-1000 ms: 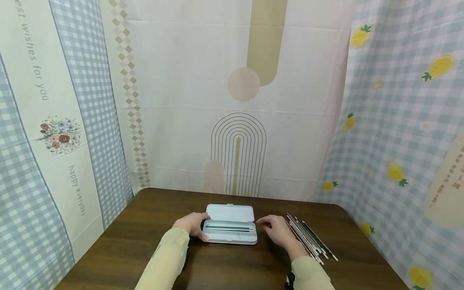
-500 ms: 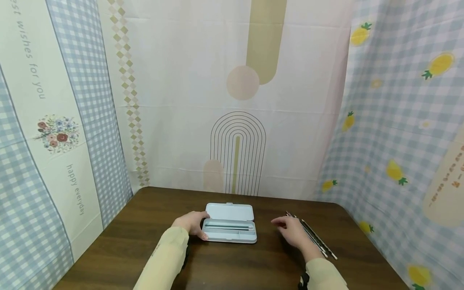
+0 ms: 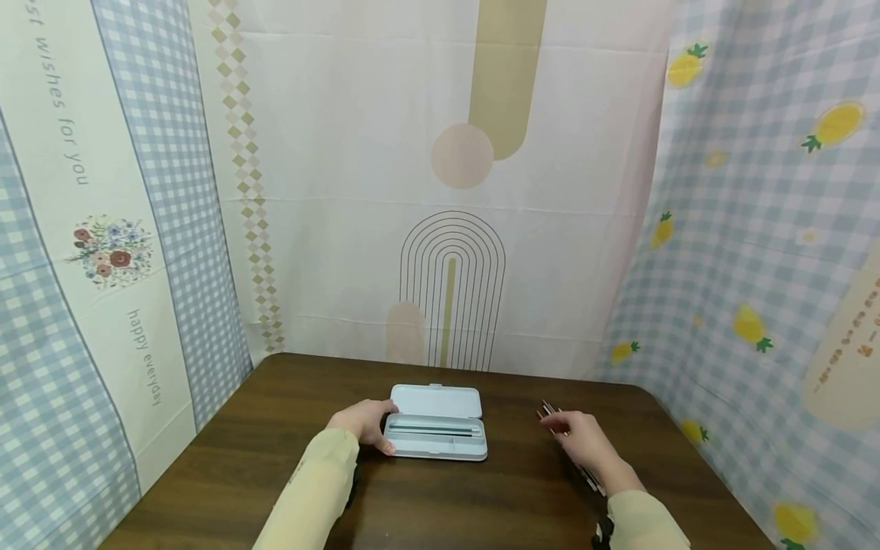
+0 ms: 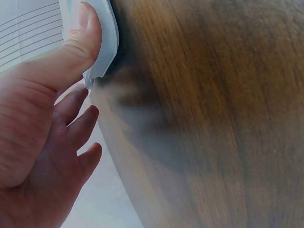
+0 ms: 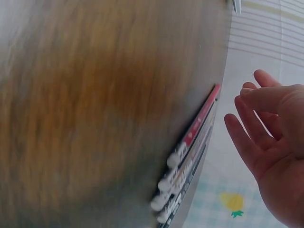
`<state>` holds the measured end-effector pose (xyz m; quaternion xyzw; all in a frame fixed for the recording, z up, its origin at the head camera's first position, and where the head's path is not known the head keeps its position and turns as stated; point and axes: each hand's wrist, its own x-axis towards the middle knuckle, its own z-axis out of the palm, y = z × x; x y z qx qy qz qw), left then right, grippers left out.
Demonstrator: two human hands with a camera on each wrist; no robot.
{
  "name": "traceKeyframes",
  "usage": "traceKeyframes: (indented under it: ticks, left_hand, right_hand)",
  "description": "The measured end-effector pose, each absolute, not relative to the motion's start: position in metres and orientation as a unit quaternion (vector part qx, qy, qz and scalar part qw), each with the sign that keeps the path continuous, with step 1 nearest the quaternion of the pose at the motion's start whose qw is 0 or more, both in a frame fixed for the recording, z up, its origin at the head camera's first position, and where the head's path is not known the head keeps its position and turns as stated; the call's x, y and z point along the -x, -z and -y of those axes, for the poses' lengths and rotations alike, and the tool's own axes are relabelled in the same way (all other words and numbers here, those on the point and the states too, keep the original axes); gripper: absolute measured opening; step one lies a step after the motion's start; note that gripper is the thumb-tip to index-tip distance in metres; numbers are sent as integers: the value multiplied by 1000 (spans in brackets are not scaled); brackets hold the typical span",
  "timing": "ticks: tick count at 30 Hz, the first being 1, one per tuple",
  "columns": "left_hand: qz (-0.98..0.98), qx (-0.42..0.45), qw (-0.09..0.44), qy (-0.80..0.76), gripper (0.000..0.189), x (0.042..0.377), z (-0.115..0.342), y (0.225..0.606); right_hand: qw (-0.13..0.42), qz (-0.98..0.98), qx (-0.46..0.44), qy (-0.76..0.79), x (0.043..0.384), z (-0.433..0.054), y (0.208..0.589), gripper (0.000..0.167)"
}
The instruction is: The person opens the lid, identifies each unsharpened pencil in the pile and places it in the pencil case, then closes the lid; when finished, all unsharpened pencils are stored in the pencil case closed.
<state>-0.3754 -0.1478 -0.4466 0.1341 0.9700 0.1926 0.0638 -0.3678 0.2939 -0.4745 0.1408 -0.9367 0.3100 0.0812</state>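
Note:
An opened light-blue pencil case (image 3: pixel 436 454) lies on the brown table, its lid (image 3: pixel 435 401) folded back. Two slim pencils (image 3: pixel 433 430) lie side by side in its long rear compartment. My left hand (image 3: pixel 363 425) holds the case's left end, and the thumb (image 4: pixel 83 35) is pressed on the rim in the left wrist view. To the right, my right hand (image 3: pixel 587 447) hovers over a bundle of pencils (image 3: pixel 548 408) and covers most of it, fingers loosely bent with nothing in them. The right wrist view shows a red pencil (image 5: pixel 202 118) and several others with white ends.
The wooden table (image 3: pixel 481 512) reaches back to a hanging cream cloth (image 3: pixel 330 267). Checked cloths hang at the left (image 3: pixel 172 191) and right (image 3: pixel 742 252).
My right hand has moved right, from beside the case to over the pencil bundle. The left hand has stayed at the case's left end.

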Motion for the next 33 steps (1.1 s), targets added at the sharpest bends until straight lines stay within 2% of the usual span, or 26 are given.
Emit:
traceKeyframes:
  ticks: [11, 21, 33]
  left_hand:
    - [-971, -128, 68, -188, 79, 378, 149, 450]
    - [-971, -129, 69, -189, 81, 377, 147, 450]
    - [-970, -132, 64, -193, 80, 375, 146, 447]
  right_hand:
    - [53, 940, -134, -310, 364, -310, 473, 34]
    - [24, 936, -114, -331, 363, -314, 476, 56]
    - [-2, 930, -120, -347, 363, -312, 474, 59]
